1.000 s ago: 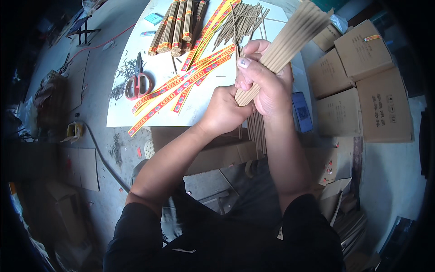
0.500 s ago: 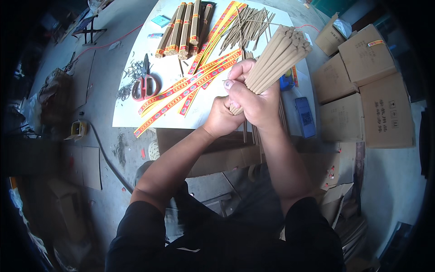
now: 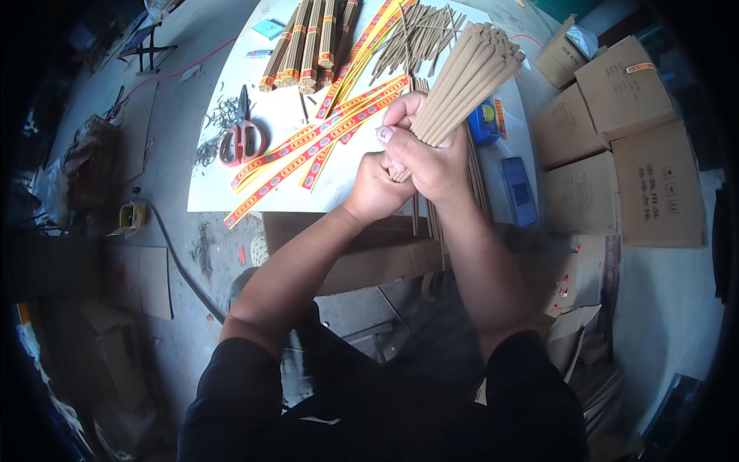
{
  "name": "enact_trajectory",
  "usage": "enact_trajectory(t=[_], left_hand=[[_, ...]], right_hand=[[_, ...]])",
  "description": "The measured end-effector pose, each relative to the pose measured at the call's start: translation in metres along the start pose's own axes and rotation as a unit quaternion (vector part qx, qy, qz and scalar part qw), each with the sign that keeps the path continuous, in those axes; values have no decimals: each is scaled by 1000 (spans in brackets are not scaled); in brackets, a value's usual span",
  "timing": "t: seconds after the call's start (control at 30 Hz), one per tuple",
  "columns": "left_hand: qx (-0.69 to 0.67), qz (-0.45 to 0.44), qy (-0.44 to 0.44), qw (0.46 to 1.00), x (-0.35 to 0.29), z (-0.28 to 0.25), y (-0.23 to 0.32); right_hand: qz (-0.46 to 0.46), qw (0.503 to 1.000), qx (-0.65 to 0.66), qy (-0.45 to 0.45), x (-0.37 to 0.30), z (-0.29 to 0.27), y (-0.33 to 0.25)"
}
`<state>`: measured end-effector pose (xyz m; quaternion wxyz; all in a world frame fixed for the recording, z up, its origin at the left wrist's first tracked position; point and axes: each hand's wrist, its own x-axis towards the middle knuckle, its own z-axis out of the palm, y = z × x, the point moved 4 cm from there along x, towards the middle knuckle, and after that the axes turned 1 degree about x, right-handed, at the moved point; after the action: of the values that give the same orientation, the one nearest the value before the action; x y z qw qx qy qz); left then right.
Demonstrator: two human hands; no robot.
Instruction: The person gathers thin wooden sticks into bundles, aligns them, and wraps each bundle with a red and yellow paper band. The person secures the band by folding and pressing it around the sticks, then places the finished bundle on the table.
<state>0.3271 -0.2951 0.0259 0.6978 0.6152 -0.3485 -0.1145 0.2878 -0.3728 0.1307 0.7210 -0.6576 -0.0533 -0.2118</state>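
Observation:
A thick bundle of tan incense sticks (image 3: 471,81) is held tilted over the near edge of the table, its wide end pointing up and to the right. My right hand (image 3: 439,165) wraps round its lower middle, thumb laid across the sticks. Just below, my left hand (image 3: 379,187) closes round the narrow lower end; its fingers are partly hidden behind the right hand. Red-and-yellow paper strips (image 3: 323,142) lie crossed on the table to the left of the hands. Beyond the bundle is a pile of loose dark sticks (image 3: 419,42).
Scissors (image 3: 243,135) with red handles lie at the table's left, beside dark scraps (image 3: 219,115). Several banded incense bundles (image 3: 308,50) lie at the back. A blue tape dispenser (image 3: 483,127) and a phone (image 3: 519,192) are on the right. Cardboard boxes (image 3: 658,181) stand beyond the table's right edge.
The view has shifted slightly, so the table sits a little higher and further left. Both hands keep their grip on the incense bundle, which is slightly more upright.

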Motion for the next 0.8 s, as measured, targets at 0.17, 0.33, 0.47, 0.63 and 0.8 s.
enact_trajectory(t=[0.17, 0.33, 0.47, 0.63, 0.8], left_hand=[[44, -36, 13, 998, -2, 3, -1], [145, -57, 42, 987, -1, 8, 28], [182, -86, 27, 979, -2, 5, 36], [137, -167, -53, 975, -1, -3, 37], [267, -109, -3, 957, -6, -11, 25]], right_hand=[[19, 995, 102, 13, 9, -10, 6], [25, 981, 154, 111, 12, -19, -2], [62, 976, 166, 128, 11, -22, 2], [99, 962, 243, 71, 9, -31, 19], [115, 951, 257, 128, 10, -25, 31]])
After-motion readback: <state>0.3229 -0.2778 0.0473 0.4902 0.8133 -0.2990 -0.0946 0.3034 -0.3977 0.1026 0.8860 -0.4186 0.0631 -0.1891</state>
